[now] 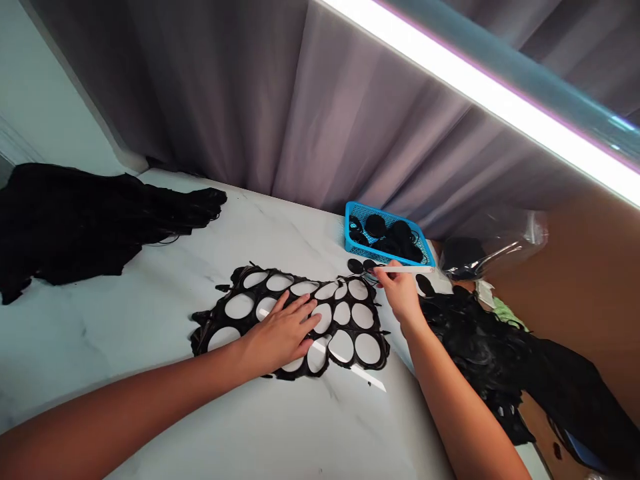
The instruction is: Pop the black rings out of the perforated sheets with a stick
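Pinching white stick (407,269) in right hand (400,293); pressing holed, probably light, floppy cloth (353,329) under spread left hand (285,330); best held at right edge.

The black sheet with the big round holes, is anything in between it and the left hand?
No, nothing that I can see. The left hand rests right on the black sheet. The right hand, holding a white stick, is off by the sheet's upper right corner.
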Demonstrator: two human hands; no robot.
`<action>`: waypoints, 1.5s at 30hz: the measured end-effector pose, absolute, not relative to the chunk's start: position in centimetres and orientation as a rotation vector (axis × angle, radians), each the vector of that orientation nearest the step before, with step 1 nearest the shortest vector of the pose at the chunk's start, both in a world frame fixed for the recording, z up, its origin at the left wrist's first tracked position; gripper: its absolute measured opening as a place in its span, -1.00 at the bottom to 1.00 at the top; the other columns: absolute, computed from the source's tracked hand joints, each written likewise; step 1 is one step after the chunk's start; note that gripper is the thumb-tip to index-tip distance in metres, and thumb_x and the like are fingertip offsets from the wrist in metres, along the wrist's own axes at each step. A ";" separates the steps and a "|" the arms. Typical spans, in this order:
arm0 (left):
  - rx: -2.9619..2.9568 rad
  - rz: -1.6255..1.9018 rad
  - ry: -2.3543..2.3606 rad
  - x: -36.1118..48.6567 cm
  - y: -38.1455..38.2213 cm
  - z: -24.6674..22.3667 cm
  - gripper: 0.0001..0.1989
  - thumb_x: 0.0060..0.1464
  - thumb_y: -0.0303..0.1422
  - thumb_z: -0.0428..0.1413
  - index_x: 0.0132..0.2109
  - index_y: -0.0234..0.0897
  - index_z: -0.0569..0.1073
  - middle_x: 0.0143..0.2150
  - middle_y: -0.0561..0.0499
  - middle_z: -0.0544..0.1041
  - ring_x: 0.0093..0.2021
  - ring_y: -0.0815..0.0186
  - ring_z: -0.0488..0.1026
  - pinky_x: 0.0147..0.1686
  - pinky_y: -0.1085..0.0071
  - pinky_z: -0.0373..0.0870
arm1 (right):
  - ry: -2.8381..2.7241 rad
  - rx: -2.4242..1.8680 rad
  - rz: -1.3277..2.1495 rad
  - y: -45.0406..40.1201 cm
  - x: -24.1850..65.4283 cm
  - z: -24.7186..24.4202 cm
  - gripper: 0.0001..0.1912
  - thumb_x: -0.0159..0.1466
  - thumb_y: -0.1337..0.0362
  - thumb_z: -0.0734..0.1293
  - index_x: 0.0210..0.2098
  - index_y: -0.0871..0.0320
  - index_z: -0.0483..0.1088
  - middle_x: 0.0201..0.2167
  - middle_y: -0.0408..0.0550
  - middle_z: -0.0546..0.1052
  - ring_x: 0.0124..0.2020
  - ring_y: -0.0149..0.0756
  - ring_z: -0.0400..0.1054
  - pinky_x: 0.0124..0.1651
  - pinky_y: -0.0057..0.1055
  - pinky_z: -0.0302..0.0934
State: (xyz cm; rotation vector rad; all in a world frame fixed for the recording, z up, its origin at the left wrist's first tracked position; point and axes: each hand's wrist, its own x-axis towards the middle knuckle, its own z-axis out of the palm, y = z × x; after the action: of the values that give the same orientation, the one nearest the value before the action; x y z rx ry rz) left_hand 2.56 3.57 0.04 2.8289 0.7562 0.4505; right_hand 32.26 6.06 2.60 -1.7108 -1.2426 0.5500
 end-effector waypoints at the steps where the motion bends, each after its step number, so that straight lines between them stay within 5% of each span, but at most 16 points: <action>1: 2.829 0.456 0.763 2.7 3.8 0.3 -0.63 0.22 -0.37 0.10 0.16 -0.27 0.35 0.22 -0.19 0.39 0.28 -0.01 0.26 0.23 -0.06 0.15 | -1.164 -1.611 0.760 6.1 31.5 2.7 -0.64 0.11 0.04 0.41 -0.51 0.08 0.19 -0.52 -0.17 0.39 -0.44 -0.28 0.35 -0.45 -0.40 0.21; 5: 2.832 0.486 0.798 3.8 5.3 1.5 -0.63 0.19 -0.42 0.11 0.14 -0.28 0.34 0.17 -0.19 0.39 0.18 0.04 0.35 0.13 0.09 0.29 | -0.971 -1.279 1.317 6.3 28.4 3.5 -0.56 0.00 0.10 0.55 -0.51 0.10 0.20 -0.42 -0.12 0.51 -0.26 -0.26 0.48 -0.49 -0.53 0.28; 10: 2.846 0.469 0.599 6.1 7.5 1.2 -0.61 0.17 -0.35 0.15 0.13 -0.33 0.36 0.15 -0.19 0.41 0.21 0.08 0.33 0.20 0.16 0.26 | -0.846 -1.132 1.565 7.1 26.9 4.4 -0.64 0.03 0.21 0.57 -0.43 0.14 0.29 -0.34 -0.06 0.59 -0.26 -0.28 0.54 -0.54 -0.62 0.33; 14: 2.859 0.431 0.513 7.1 8.5 -0.3 -0.52 0.18 -0.27 0.17 0.19 -0.40 0.35 0.19 -0.23 0.43 0.25 0.06 0.31 0.24 0.17 0.21 | -0.755 -1.063 1.656 8.5 26.1 5.1 -0.71 0.03 0.31 0.57 -0.43 0.18 0.37 -0.36 -0.03 0.61 -0.26 -0.32 0.56 -0.33 -0.58 0.47; 19: 2.844 0.410 0.470 6.7 8.9 -1.3 -0.46 0.26 -0.21 0.08 0.31 -0.32 0.25 0.34 -0.19 0.28 0.35 0.12 0.19 0.29 0.20 0.11 | -0.764 -1.032 1.690 10.7 25.2 6.7 -0.78 0.04 0.41 0.55 -0.48 0.22 0.41 -0.43 -0.09 0.58 -0.22 -0.27 0.56 -0.03 -0.40 0.50; 37: 2.629 0.398 0.454 6.3 8.9 -0.9 -0.46 0.25 -0.31 0.10 0.31 -0.37 0.25 0.39 -0.21 0.17 0.40 0.08 0.09 0.36 0.15 0.01 | -1.010 -1.227 1.571 12.4 27.7 12.5 -0.76 0.09 0.50 0.51 -0.50 0.23 0.36 -0.54 -0.13 0.46 -0.36 -0.31 0.55 -0.10 -0.42 0.52; 45: 2.264 0.600 0.594 6.5 9.1 0.9 -0.53 0.22 -0.37 0.05 0.25 -0.27 0.31 0.30 -0.18 0.33 0.35 0.06 0.18 0.32 0.03 0.08 | -0.830 -0.942 1.512 8.7 28.0 13.2 -0.71 0.04 0.45 0.55 -0.54 0.17 0.33 -0.52 -0.24 0.46 -0.30 -0.42 0.51 0.02 -0.45 0.47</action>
State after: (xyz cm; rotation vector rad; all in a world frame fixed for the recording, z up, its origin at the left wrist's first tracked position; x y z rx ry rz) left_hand 6.47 9.05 0.94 2.2641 0.5940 0.5997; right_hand 27.99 8.68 13.17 -0.9424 -0.8298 1.5119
